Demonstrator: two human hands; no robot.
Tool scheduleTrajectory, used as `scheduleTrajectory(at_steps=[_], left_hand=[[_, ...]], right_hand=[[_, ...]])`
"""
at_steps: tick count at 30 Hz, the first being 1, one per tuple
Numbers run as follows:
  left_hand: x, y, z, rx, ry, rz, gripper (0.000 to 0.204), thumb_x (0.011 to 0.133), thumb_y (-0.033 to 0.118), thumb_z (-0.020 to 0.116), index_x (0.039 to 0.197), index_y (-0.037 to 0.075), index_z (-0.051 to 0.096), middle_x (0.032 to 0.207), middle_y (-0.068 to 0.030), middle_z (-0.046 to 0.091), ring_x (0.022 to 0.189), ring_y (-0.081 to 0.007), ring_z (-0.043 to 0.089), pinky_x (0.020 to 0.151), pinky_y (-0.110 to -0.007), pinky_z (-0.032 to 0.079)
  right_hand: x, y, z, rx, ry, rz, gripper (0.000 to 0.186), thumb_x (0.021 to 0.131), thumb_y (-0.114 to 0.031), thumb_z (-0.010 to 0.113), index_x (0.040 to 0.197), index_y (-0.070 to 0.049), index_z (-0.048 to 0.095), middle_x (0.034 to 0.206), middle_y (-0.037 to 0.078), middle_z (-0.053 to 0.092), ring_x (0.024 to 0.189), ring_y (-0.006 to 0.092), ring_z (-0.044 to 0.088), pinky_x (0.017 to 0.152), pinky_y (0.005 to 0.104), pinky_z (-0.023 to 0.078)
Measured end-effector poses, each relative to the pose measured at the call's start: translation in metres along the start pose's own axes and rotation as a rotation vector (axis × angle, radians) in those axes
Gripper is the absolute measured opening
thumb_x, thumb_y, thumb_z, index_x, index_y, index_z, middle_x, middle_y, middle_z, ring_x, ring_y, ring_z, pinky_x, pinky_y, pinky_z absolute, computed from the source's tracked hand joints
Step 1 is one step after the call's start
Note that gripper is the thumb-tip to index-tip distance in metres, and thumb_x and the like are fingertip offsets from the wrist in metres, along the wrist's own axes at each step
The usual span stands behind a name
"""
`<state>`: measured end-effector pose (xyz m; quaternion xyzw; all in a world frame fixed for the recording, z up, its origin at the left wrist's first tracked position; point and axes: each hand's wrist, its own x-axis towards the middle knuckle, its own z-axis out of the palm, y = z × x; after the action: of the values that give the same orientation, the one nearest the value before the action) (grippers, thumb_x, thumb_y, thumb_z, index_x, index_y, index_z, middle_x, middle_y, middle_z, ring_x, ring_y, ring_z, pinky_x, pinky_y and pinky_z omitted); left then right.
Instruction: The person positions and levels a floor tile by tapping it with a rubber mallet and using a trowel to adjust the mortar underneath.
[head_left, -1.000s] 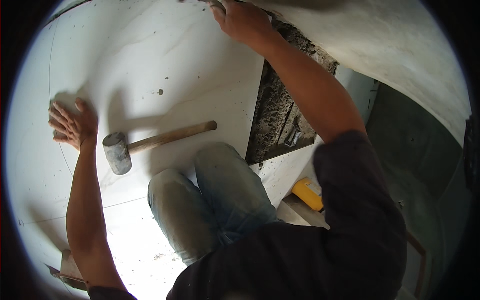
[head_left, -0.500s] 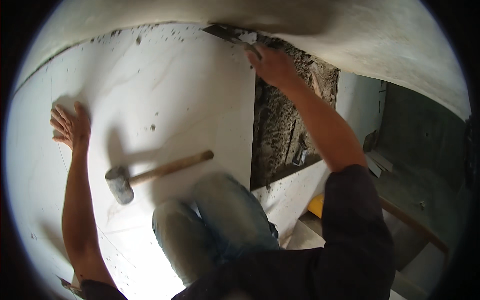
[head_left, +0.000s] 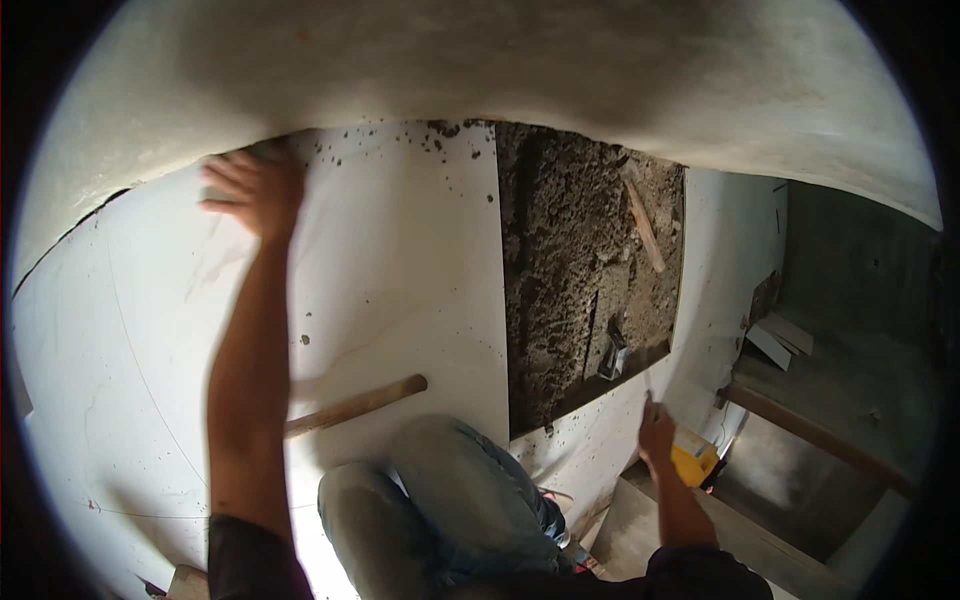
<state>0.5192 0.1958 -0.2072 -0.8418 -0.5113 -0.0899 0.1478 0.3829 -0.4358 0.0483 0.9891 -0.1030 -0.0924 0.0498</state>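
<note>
My left hand rests on the white tile at the foot of the wall, fingers spread and slightly blurred. Down at the right, my right hand is closed around the trowel, of which only a thin edge-on part shows above the fist. It is beside the mortar bed's near right corner. The wooden handle of a mallet lies on the tile before my knees; its head is hidden behind my left forearm. A small metal tool sits on the rough mortar bed.
A wooden stick lies on the mortar. The plastered wall curves along the far side. Right of my right hand is a yellow container. Tile offcuts lie farther right, by a brown-edged step.
My right hand has drawn back from the far wall edge to the lower right with the trowel. My left hand has slid right and farther, up to the wall. The view has shifted too.
</note>
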Motion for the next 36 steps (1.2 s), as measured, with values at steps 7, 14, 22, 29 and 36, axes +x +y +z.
scheduleTrajectory(at_steps=[7, 14, 22, 29, 36], left_hand=[[-0.112, 0.133, -0.15, -1.336, -0.806, 0.807, 0.052, 0.092, 0.026, 0.039, 0.138, 0.001, 0.039, 0.145, -0.0222, 0.033, 0.137, -0.0365, 0.025, 0.115, -0.046, 0.014], [-0.116, -0.035, -0.065, -1.476, -0.043, 0.251, 0.041, 0.09, 0.004, 0.049, 0.131, 0.001, 0.046, 0.134, -0.0159, 0.049, 0.129, -0.0342, 0.039, 0.109, -0.043, 0.028], [-0.063, -0.176, -0.029, -0.317, -0.347, 0.071, 0.069, 0.094, 0.049, 0.035, 0.15, 0.015, 0.014, 0.157, -0.0081, 0.009, 0.145, -0.0277, 0.003, 0.114, -0.053, 0.0], [-0.054, -0.186, -0.02, -0.285, -0.32, -0.057, 0.073, 0.093, 0.053, 0.035, 0.15, 0.016, 0.012, 0.157, -0.011, 0.005, 0.144, -0.0323, 0.001, 0.111, -0.06, 0.0], [-0.052, -0.199, -0.004, -0.288, -0.284, 0.001, 0.073, 0.092, 0.053, 0.035, 0.15, 0.015, 0.013, 0.157, -0.0108, 0.008, 0.144, -0.0321, 0.003, 0.111, -0.059, 0.001]], right_hand=[[0.026, -0.147, 0.035, 0.521, -0.173, 0.009, 0.04, 0.095, -0.039, 0.046, 0.101, -0.001, 0.057, 0.076, 0.014, 0.055, 0.071, 0.0247, 0.054, 0.07, 0.0357, 0.044], [0.085, -0.367, 0.012, 0.535, -0.064, -0.811, 0.033, 0.093, -0.031, 0.047, 0.106, -0.003, 0.056, 0.086, 0.021, 0.061, 0.078, 0.0376, 0.061, 0.068, 0.0458, 0.048], [0.164, -0.463, -0.014, -0.174, -0.143, -0.944, 0.043, 0.096, -0.044, 0.039, 0.118, -0.012, 0.056, 0.101, 0.014, 0.064, 0.091, 0.0314, 0.064, 0.077, 0.0445, 0.052], [0.214, -0.311, -0.072, -0.567, 0.04, -0.824, 0.043, 0.097, -0.034, 0.045, 0.137, -0.019, 0.043, 0.106, 0.014, 0.064, 0.085, 0.0288, 0.066, 0.078, 0.0409, 0.055], [0.166, -0.469, -0.014, -0.273, 0.052, -1.117, 0.05, 0.095, -0.051, 0.038, 0.117, -0.01, 0.057, 0.095, 0.013, 0.067, 0.082, 0.0304, 0.066, 0.074, 0.0451, 0.054]])
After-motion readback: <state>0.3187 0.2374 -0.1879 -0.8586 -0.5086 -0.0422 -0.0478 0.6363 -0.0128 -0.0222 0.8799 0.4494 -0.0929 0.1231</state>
